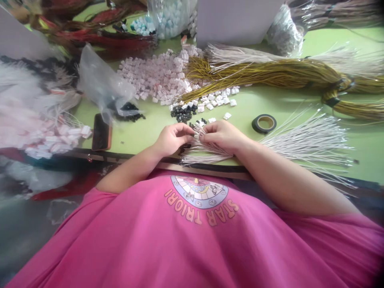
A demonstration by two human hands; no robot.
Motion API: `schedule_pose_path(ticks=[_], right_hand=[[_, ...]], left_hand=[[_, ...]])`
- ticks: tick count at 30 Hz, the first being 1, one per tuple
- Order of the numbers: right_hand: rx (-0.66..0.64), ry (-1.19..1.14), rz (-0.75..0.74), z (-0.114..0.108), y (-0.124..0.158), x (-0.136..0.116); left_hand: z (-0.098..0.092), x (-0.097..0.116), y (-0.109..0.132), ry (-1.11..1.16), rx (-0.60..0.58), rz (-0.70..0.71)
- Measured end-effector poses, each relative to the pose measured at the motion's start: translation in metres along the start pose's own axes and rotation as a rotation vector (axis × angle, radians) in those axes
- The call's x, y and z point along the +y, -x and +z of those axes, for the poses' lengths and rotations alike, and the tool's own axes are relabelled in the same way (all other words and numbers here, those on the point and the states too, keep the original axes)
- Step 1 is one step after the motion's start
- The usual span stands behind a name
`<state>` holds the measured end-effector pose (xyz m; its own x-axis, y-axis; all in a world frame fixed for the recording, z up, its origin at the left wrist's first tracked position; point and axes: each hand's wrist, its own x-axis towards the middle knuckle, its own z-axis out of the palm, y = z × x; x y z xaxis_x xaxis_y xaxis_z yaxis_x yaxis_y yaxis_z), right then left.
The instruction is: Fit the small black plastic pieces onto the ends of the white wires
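Observation:
Fanned across the table edge in front of me is a bundle of white wires (pixel 303 140) with bare metal tips. My right hand (pixel 223 136) pinches at the near end of these wires, its fingers closed on white wire. Opposite it, almost touching, my left hand (pixel 175 138) has thumb and forefinger closed together. A dark speck shows at its fingertips, too small to name. Just beyond the hands lie a heap of small black pieces (pixel 183 113) and some loose white plastic connectors (pixel 227 116).
A roll of black tape (pixel 264 123) lies right of my hands, a phone (pixel 101 132) to the left. Farther back are a large pile of white connectors (pixel 156 76), a clear plastic bag (pixel 102 80) and bundled yellow wires (pixel 279 74). More connectors (pixel 57 140) heap at left.

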<state>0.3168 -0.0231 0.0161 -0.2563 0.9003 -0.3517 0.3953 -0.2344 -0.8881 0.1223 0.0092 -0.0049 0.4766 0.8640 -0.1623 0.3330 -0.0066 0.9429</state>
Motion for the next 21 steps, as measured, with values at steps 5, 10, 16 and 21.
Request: schedule_pose_path(ticks=[5,10,16,21], right_hand=[[-0.01,-0.012,-0.04,0.002,0.001,0.001],[0.008,0.018,-0.074,0.003,0.001,0.001],[0.01,0.09,-0.093,0.005,0.0,0.001],[0.017,0.157,-0.103,0.003,0.0,-0.001]], left_hand=[[0.002,0.0,-0.002,0.121,-0.003,-0.026],[0.005,0.002,-0.003,0.193,-0.016,-0.073],[0.008,0.0,-0.004,0.248,-0.049,-0.119],[0.011,0.001,-0.002,0.199,-0.025,-0.089]])
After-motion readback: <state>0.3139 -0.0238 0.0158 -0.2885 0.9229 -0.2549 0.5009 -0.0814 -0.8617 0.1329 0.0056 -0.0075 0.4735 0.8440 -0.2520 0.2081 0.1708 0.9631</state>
